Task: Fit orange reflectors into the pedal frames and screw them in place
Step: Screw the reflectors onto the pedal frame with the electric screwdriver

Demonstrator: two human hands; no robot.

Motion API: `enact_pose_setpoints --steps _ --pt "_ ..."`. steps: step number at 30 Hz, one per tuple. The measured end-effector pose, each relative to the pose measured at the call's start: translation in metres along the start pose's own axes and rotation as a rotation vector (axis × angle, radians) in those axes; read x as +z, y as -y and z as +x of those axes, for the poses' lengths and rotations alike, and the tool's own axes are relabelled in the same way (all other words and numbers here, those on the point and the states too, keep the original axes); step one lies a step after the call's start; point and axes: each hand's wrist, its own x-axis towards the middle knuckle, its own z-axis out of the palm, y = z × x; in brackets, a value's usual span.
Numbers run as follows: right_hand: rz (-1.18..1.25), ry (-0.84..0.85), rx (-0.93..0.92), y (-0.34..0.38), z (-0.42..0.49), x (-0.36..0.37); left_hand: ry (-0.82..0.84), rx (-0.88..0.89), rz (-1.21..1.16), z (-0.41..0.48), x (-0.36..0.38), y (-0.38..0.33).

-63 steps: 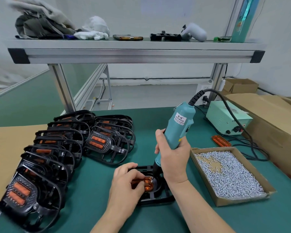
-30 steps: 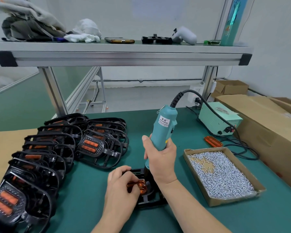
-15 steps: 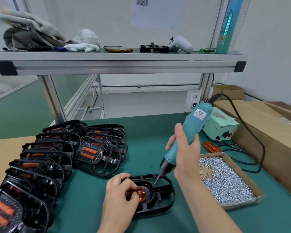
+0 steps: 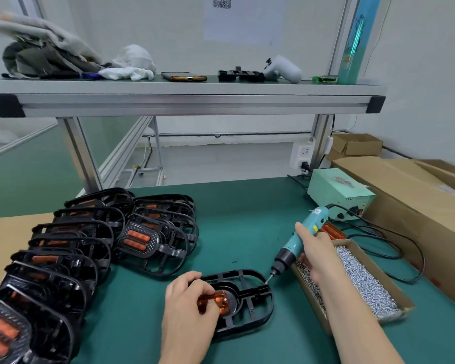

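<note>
On the counter (image 4: 234, 219), the left hand (image 4: 188, 303) pinches the reflector (image 4: 218, 302) seated in the frame (image 4: 258, 308). Beyond and to the right, the right hand (image 4: 315, 250) grips the tilted driver (image 4: 290, 246), its tip just beside the frame's far corner, by the screw box (image 4: 380, 271).

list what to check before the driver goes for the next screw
1. Pedal frame flat on the mat: ok.
2. Orange reflector sits in the frame, left hand holding it: ok.
3. Right hand grips the screwdriver: ok.
4. Screw on the bit tip: cannot tell, too small.
5. Screw box stocked: ok, many screws.
6. Cable away from the frame: ok, it trails off to the right.
</note>
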Motion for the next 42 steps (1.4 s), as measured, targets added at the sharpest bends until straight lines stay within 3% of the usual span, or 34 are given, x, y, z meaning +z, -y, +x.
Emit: enact_pose_setpoints --steps 5,11,19,26,30,42 --pt "-0.235 -0.092 -0.111 -0.002 0.003 -0.004 -0.010 -0.006 0.007 0.000 0.002 -0.001" --pt "-0.366 -0.080 -0.069 -0.005 0.003 -0.009 -0.019 -0.044 -0.001 0.000 0.002 -0.002" --pt "-0.697 -0.067 -0.164 -0.003 -0.005 -0.010 -0.037 -0.043 -0.016 0.000 0.002 -0.001" --pt "-0.962 -0.168 -0.278 0.003 -0.013 -0.036 -0.051 -0.082 -0.029 0.001 0.003 0.001" --pt "-1.227 -0.016 -0.229 0.002 -0.015 -0.043 -0.065 -0.102 -0.047 0.001 0.002 0.000" --pt "-1.297 0.069 -0.219 0.000 -0.024 -0.040 -0.063 -0.083 -0.059 0.000 0.000 -0.004"
